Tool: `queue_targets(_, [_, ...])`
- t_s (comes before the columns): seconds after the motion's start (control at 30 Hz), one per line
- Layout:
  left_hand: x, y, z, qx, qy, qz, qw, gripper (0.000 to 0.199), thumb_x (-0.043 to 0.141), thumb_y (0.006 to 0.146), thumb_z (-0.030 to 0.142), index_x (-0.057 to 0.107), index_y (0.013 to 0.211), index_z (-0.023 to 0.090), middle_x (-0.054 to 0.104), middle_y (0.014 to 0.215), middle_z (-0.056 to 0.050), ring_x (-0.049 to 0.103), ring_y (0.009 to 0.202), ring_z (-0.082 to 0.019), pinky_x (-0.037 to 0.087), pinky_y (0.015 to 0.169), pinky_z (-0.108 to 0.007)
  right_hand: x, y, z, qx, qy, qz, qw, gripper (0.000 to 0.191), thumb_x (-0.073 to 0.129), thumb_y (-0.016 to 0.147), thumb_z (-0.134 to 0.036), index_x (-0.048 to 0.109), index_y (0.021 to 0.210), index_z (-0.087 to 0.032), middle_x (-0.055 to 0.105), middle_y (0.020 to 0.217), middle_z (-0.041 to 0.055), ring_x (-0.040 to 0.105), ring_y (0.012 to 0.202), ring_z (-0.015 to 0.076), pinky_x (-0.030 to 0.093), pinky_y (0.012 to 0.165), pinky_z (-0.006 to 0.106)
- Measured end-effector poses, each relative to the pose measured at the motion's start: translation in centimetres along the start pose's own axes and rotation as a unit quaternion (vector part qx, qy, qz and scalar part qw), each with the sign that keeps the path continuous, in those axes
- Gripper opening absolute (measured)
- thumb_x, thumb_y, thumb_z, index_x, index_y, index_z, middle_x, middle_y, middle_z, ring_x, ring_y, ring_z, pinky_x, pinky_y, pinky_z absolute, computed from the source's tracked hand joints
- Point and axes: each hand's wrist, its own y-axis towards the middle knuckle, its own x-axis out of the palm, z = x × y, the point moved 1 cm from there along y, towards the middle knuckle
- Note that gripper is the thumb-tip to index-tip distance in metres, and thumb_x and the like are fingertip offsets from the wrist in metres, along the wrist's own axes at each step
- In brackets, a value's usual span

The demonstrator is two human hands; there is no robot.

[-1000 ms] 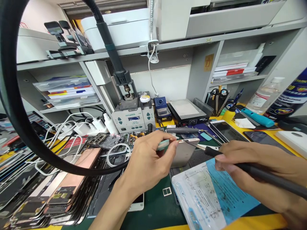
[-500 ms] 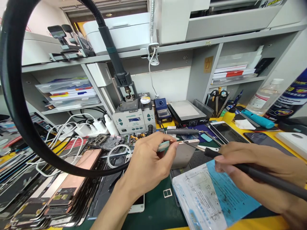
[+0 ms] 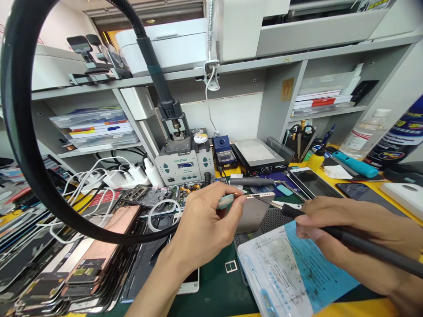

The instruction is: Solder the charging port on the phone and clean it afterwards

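Note:
Centre, my left hand (image 3: 206,220) is closed in a pinch on the top edge of a phone (image 3: 254,213), which stands on edge with its small round holes facing up. A pale green piece (image 3: 225,202) shows between the thumb and fingers; its kind cannot be made out. To the right, my right hand (image 3: 350,233) grips a black-handled soldering iron (image 3: 333,231) like a pen. Its thin metal tip points left and meets the phone's upper edge. Below lies a blue and white printed pad (image 3: 297,268). A small SIM tray (image 3: 231,266) rests on the green mat (image 3: 214,293).
A thick black hose (image 3: 20,132) loops across the left side, from a hot-air station (image 3: 185,167). Stacked phone screens (image 3: 99,246) fill the left. Behind stand a hot plate (image 3: 257,152) and a tip cleaner (image 3: 224,152). Another phone (image 3: 313,182) and bottles (image 3: 365,132) are at right.

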Motion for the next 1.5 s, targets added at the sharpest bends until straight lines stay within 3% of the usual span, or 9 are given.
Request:
queue_targets(0.8, [0.0, -0.1, 0.1, -0.014, -0.004, -0.008, 1.0, 0.007, 0.065, 0.092, 0.018, 0.072, 0.091, 0.021, 0.077, 0.089, 0.001, 0.068, 0.075, -0.012, 0.05, 0.073, -0.023, -0.2, -0.7, 0.0, 0.03, 0.032, -0.021, 0.999, 0.027, 0.061, 0.077, -0.005, 0.073, 0.089, -0.025, 0.073, 0.064, -0.0009, 0.07, 0.054, 0.0123, 0.057, 0.05, 0.019])
queue_targets(1.5, [0.0, 0.1, 0.1, -0.007, -0.003, -0.01, 1.0, 0.008, 0.065, 0.092, 0.018, 0.072, 0.09, 0.021, 0.075, 0.085, 0.003, 0.067, 0.073, -0.01, 0.049, 0.069, -0.021, 0.0, -1.2, 0.4, 0.044, 0.045, -0.009, 0.998, 0.026, 0.062, 0.078, -0.003, 0.073, 0.088, -0.025, 0.071, 0.062, -0.0013, 0.068, 0.053, 0.0125, 0.055, 0.047, 0.021])
